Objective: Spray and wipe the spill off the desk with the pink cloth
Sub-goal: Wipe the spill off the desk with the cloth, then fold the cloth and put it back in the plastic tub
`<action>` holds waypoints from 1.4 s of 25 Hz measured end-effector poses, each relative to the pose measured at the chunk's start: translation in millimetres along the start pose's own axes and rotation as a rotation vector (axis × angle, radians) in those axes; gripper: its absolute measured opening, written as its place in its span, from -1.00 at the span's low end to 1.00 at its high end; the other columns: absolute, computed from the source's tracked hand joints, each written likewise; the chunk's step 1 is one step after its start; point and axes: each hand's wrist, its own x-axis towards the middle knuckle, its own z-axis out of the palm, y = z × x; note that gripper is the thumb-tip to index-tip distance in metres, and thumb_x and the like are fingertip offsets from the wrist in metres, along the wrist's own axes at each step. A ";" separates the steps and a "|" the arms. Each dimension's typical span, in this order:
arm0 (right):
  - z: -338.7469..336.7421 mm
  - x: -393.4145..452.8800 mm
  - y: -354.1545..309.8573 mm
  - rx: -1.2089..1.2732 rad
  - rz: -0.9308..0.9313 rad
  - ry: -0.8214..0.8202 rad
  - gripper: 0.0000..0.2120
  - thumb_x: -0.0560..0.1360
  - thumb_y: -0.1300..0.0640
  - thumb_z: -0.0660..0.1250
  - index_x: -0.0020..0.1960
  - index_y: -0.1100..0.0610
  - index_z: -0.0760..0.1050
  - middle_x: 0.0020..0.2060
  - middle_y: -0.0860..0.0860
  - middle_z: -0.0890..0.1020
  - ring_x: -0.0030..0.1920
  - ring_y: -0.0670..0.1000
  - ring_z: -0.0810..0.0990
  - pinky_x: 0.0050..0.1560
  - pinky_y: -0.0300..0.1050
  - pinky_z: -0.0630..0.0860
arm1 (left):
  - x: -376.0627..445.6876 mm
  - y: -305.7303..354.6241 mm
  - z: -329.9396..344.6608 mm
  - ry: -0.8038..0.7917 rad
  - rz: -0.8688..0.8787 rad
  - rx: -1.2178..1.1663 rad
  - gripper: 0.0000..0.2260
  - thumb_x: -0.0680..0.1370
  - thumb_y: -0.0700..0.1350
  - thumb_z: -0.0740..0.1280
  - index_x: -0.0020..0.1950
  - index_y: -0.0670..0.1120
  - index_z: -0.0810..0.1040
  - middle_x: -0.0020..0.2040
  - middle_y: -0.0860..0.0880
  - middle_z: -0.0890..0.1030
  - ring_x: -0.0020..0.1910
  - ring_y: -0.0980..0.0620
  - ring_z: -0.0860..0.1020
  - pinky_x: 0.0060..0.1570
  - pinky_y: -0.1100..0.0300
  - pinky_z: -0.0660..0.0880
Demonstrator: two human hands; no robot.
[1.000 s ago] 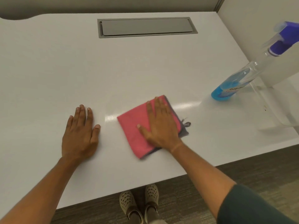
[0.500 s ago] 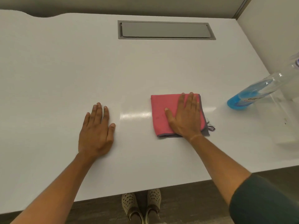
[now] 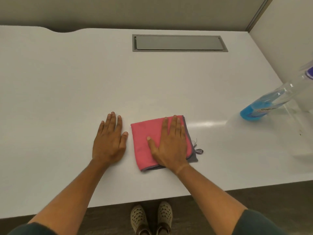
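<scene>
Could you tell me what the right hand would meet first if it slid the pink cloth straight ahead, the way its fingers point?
Probably nothing for a good stretch: the right hand on the pink cloth faces bare desk, then the grey recessed panel.

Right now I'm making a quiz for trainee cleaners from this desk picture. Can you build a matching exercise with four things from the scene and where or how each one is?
Things:
1. pink cloth
2. left hand
3. spray bottle
4. grey hatch

States:
A. set flush into the far part of the desk
B. flat on the bare desk, palm down, holding nothing
C. folded, pressed under the right hand
D. at the right edge, part full of blue liquid

Pairs: 1-C, 2-B, 3-D, 4-A
</scene>
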 end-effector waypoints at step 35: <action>-74.1 26.3 79.4 0.753 0.597 -0.251 -0.64 0.13 0.17 0.68 -0.17 0.26 0.62 -0.24 0.16 0.70 -0.22 0.18 0.71 -0.15 0.15 0.68 | -2.9 65.7 -42.9 -0.133 -0.770 -0.870 -0.79 0.19 -0.13 0.63 -0.35 -0.16 0.64 -0.27 -0.09 0.68 -0.18 -0.11 0.66 -0.04 -0.06 0.63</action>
